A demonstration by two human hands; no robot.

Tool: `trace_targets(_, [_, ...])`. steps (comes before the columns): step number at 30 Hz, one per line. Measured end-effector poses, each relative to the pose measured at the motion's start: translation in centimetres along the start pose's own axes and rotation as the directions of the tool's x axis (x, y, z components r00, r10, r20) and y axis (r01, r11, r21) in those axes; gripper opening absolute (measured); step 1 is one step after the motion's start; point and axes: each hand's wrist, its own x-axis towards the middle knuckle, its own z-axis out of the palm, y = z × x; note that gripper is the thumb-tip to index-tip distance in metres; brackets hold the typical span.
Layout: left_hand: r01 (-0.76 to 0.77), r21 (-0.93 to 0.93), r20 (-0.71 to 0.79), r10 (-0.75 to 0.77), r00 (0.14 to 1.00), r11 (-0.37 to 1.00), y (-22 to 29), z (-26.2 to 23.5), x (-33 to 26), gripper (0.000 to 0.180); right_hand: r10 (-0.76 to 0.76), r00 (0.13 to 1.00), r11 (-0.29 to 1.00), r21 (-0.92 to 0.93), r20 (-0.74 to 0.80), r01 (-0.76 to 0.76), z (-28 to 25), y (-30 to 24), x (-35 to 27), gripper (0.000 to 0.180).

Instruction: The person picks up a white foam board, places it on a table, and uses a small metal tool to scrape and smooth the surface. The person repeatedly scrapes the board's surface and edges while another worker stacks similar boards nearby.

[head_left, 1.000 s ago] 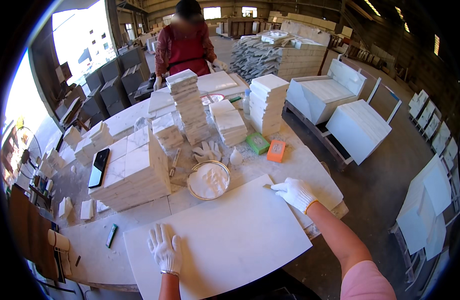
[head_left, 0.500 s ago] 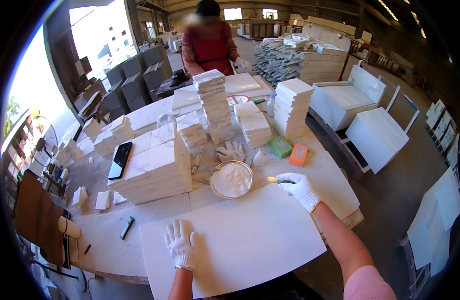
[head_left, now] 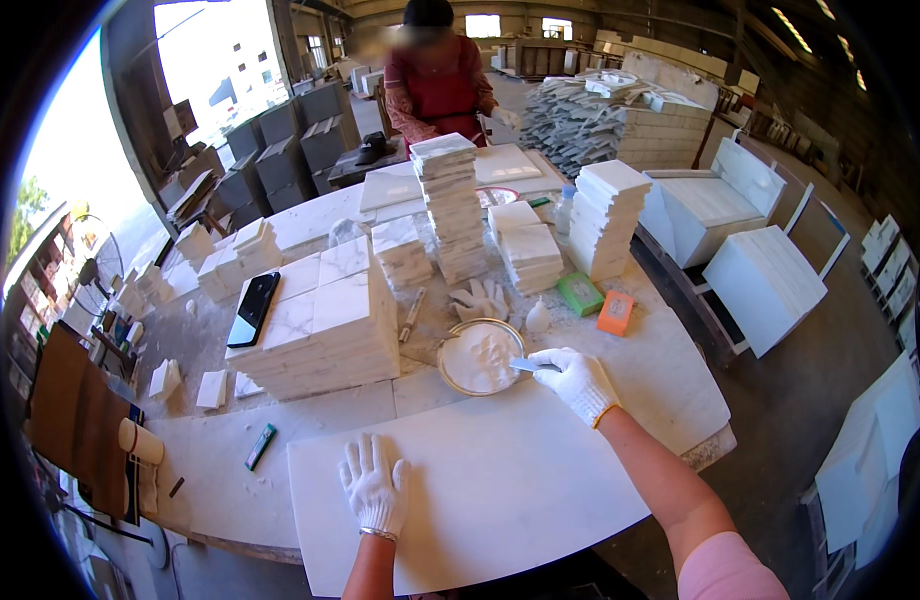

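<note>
A large white slab (head_left: 460, 470) lies in front of me. My left hand (head_left: 373, 488), in a white knitted glove, rests flat on its left part with the fingers stretched out. My right hand (head_left: 577, 385), gloved alike, is closed around a small scraper (head_left: 526, 365) with a flat bluish-grey blade; the fingers hide its handle. The blade's tip reaches the right rim of a round metal bowl (head_left: 467, 391). White powder or paste (head_left: 477, 356) fills the bowl. Beyond it lie a loose white glove (head_left: 479, 299) and a small white bottle (head_left: 538, 317).
Tile stacks stand on the table: a block of tiles (head_left: 320, 345) with a phone (head_left: 253, 310) on top, a tall stack (head_left: 448, 205) and another (head_left: 605, 215). Green (head_left: 580, 294) and orange (head_left: 615, 313) boxes sit at right. Across the table stands a person in a red apron (head_left: 435, 85).
My right hand has moved left to the bowl. Its tool now points a flat blade at the bowl, where a yellow end showed before. My left hand stays on the slab; the view has shifted slightly.
</note>
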Motion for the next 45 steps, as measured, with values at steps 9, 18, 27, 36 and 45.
trace_targets(9, [0.007,-0.001,-0.003,-0.007,1.0,1.0,0.0,-0.1,0.0,0.062,-0.057,0.998,0.997,0.058,0.029,0.055,1.5,1.0,0.8,0.021])
trace_targets(18, [0.002,-0.01,-0.004,-0.002,1.0,1.0,-0.1,-0.1,0.0,0.062,-0.077,0.995,0.995,0.06,-0.06,0.08,-0.3,-0.9,-0.9,0.024])
trace_targets(27, [0.011,0.048,0.033,-0.013,0.999,0.999,-0.3,0.3,-0.1,0.059,0.253,0.967,0.911,0.328,0.038,-0.251,-7.1,-0.3,-7.4,0.03])
trace_targets(36, [0.006,0.089,0.039,-0.01,0.999,0.996,-0.7,1.1,0.1,0.058,0.344,0.934,0.911,0.276,-0.1,-0.306,-14.3,3.4,-20.0,0.032])
trace_targets(45, [0.026,0.106,0.074,-0.034,0.997,0.994,0.9,0.7,-1.8,0.062,0.348,0.932,0.906,0.288,-0.097,-0.309,-14.1,6.6,-22.2,0.033])
